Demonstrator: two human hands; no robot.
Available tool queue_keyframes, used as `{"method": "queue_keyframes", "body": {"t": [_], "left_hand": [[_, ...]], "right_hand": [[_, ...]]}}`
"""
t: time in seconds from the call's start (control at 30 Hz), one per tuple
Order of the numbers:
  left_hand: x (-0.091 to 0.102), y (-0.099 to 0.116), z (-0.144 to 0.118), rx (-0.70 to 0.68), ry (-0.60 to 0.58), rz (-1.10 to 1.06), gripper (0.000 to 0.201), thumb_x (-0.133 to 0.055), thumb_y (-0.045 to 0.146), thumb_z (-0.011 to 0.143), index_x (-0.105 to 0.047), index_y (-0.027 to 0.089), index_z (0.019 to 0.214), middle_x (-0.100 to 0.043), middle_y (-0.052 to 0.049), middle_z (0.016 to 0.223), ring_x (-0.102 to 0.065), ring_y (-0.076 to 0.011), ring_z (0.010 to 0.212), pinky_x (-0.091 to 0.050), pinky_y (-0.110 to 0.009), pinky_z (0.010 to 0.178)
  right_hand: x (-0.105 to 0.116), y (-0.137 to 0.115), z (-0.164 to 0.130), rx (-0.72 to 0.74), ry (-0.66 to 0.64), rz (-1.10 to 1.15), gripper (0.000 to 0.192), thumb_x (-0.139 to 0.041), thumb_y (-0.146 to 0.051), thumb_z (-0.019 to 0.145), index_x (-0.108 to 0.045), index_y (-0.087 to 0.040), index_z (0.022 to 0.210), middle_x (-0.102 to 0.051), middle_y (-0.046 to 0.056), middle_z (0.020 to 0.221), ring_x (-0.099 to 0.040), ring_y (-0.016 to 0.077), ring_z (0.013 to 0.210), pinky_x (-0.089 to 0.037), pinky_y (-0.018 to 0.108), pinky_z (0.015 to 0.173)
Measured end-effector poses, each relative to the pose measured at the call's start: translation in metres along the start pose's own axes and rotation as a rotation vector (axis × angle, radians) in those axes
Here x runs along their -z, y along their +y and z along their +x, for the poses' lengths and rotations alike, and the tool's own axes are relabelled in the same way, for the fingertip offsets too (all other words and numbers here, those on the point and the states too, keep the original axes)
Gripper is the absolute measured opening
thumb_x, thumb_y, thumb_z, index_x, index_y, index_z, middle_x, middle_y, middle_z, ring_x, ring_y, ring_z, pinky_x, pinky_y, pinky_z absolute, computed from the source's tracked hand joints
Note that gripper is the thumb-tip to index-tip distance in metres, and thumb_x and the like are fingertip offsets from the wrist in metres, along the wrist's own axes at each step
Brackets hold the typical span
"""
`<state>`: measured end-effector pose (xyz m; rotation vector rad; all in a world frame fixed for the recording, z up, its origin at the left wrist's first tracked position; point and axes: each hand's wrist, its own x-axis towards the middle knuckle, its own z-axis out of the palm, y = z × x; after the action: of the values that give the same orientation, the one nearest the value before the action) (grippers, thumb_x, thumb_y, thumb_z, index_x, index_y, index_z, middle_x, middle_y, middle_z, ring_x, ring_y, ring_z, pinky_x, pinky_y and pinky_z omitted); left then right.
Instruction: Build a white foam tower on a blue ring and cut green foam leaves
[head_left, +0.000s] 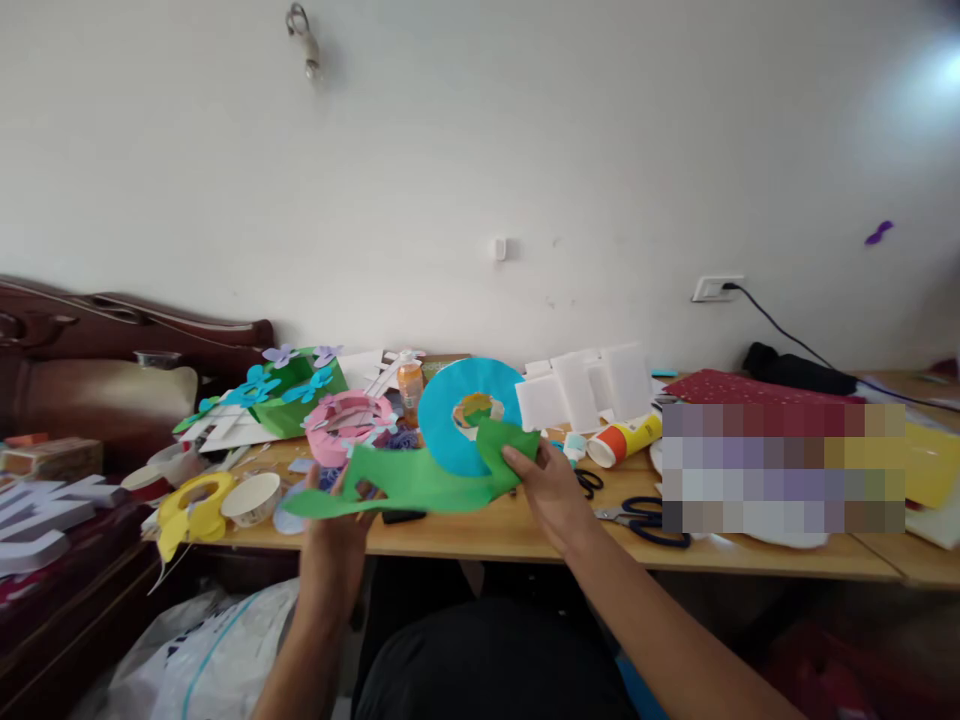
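A cut piece of green craft paper [427, 485] is stretched between my two hands above the table's front edge. My right hand [551, 490] pinches its right end, thumb in front, where the paper folds up. At its left end, my left hand [337, 520] has its fingers round the paper, partly hidden by it. Just behind the green paper is a blue paper ring [442, 400] with a round hole. Whether the ring touches my hand or the green paper, I cannot tell.
On the wooden table [480, 535] are a pink paper ring [322, 425], a yellow paper flower ring [199, 500], a white bowl [251, 498], an orange bottle [410, 385], scissors [645, 520], a yellow-red tube [626, 438] and white foam pieces [577, 390]. A blurred patch covers the right side.
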<state>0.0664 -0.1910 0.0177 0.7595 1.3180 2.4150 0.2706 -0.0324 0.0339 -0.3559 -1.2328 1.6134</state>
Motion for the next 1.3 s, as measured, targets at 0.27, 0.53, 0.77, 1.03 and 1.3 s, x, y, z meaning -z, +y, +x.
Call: {"method": "queue_keyframes", "body": {"t": [0.27, 0.53, 0.77, 1.03, 1.3], "left_hand": [[0.036, 0.049, 0.007, -0.279, -0.103, 0.167, 0.067, -0.077, 0.044, 0.078, -0.05, 0.028, 0.138, -0.059, -0.014, 0.138, -0.045, -0.036, 0.139, -0.034, -0.06, 0.113], [-0.005, 0.028, -0.03, 0.137, -0.632, 0.176, 0.112, -0.087, 0.068, 0.046, -0.052, 0.027, 0.143, -0.054, -0.018, 0.145, -0.047, -0.0444, 0.135, -0.041, -0.053, 0.11], [-0.002, 0.003, -0.061, 0.351, -0.589, 0.312, 0.074, -0.089, 0.053, 0.062, -0.066, 0.017, 0.122, -0.069, -0.018, 0.123, -0.062, -0.0412, 0.118, -0.052, -0.052, 0.099], [-0.003, -0.005, -0.089, 0.414, -0.543, 0.431, 0.053, -0.091, 0.036, 0.057, -0.072, 0.017, 0.103, -0.076, -0.013, 0.103, -0.071, -0.0357, 0.098, -0.058, -0.047, 0.087], [0.007, -0.021, -0.108, 0.375, -0.357, 0.491, 0.068, -0.091, 0.04, 0.057, -0.064, 0.015, 0.114, -0.072, -0.017, 0.113, -0.068, -0.0377, 0.105, -0.055, -0.053, 0.091]], "right_hand": [[0.008, -0.079, 0.021, 0.094, -0.52, -0.685, 0.06, -0.082, -0.04, 0.07, -0.067, -0.025, 0.126, -0.071, 0.005, 0.119, -0.064, 0.0308, 0.11, -0.051, 0.043, 0.093], [-0.034, -0.111, 0.011, -0.051, -0.888, -1.279, 0.057, -0.083, -0.039, 0.064, -0.07, -0.025, 0.117, -0.073, 0.005, 0.105, -0.066, 0.0272, 0.09, -0.045, 0.03, 0.07], [-0.031, -0.085, -0.001, -0.216, -1.04, -1.373, 0.063, -0.078, -0.049, 0.067, -0.067, -0.02, 0.122, -0.072, 0.009, 0.109, -0.066, 0.0285, 0.089, -0.042, 0.03, 0.064], [-0.024, -0.055, -0.015, -0.412, -1.174, -1.379, 0.059, -0.079, -0.05, 0.066, -0.072, -0.017, 0.114, -0.073, 0.008, 0.097, -0.066, 0.0257, 0.081, -0.041, 0.028, 0.06], [-0.019, -0.056, -0.026, -0.479, -1.101, -1.362, 0.061, -0.078, -0.045, 0.068, -0.07, -0.019, 0.122, -0.074, 0.008, 0.105, -0.067, 0.0266, 0.085, -0.044, 0.028, 0.064]]}}
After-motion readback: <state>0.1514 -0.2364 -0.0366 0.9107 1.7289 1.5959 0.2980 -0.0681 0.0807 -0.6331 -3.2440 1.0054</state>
